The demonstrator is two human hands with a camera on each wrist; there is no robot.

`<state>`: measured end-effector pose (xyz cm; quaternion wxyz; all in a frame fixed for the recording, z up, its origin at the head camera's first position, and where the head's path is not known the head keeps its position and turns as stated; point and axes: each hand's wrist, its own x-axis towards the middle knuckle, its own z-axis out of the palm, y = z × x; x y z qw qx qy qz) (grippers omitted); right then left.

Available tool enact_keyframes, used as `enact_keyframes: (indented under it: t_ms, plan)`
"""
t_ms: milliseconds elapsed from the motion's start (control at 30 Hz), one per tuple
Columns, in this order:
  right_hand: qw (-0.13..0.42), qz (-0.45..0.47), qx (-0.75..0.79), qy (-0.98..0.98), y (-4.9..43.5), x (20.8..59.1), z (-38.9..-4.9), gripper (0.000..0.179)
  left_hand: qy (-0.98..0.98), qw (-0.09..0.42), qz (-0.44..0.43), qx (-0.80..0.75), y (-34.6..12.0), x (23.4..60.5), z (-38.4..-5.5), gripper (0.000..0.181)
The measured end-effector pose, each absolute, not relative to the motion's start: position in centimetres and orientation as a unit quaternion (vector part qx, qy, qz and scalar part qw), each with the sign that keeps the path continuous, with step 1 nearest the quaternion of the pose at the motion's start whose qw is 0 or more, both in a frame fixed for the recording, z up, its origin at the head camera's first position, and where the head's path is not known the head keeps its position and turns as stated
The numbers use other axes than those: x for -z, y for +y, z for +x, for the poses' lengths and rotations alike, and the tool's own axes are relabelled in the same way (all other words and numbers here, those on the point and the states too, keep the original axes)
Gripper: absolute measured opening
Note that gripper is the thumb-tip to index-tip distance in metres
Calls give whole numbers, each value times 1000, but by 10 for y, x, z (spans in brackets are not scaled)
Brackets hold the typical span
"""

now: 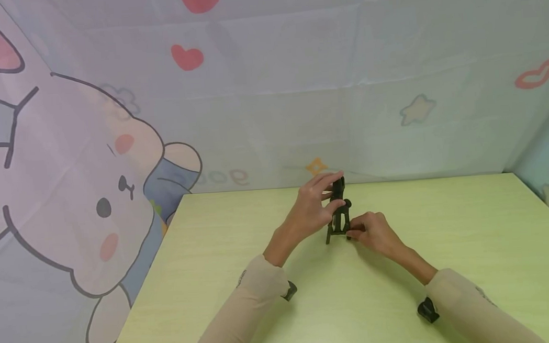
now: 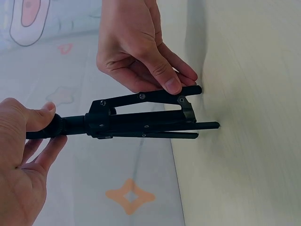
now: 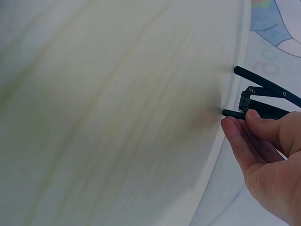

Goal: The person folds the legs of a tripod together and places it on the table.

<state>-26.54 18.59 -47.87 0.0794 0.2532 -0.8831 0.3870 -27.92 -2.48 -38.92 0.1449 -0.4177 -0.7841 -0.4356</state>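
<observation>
A small black tripod (image 1: 338, 222) stands upright near the table's far edge, its legs partly spread. With thumb and fingers my left hand (image 1: 310, 206) grips its upper part, by the round knob (image 2: 57, 125). Lower down, my right hand (image 1: 374, 232) pinches one leg (image 3: 233, 114) close to its foot between thumb and fingers. The left wrist view shows the three legs joined by hinged braces to the centre column (image 2: 146, 120). Fingers hide part of the tripod's top in the head view.
The tripod stands on a pale yellow-green table (image 1: 195, 260). Behind it hangs a cloth backdrop (image 1: 269, 88) with hearts and stars, and a large cartoon rabbit (image 1: 92, 193) is printed at the left. Black wrist mounts (image 1: 427, 310) sit by both sleeves.
</observation>
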Motion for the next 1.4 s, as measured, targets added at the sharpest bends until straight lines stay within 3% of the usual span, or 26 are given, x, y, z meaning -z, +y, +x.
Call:
enact_keyframes:
  t_ms: [700, 1233, 1400]
  plan:
    - [38, 268, -400, -876, 195, 475, -261, 1, -765, 162, -458, 423, -28, 391, -281, 57]
    - [74, 238, -401, -882, 202, 476, -261, 9, -775, 189, -462, 386, -32, 389, -281, 56]
    - [68, 249, -410, -875, 199, 477, -262, 9, -765, 205, -462, 398, -32, 390, -281, 45]
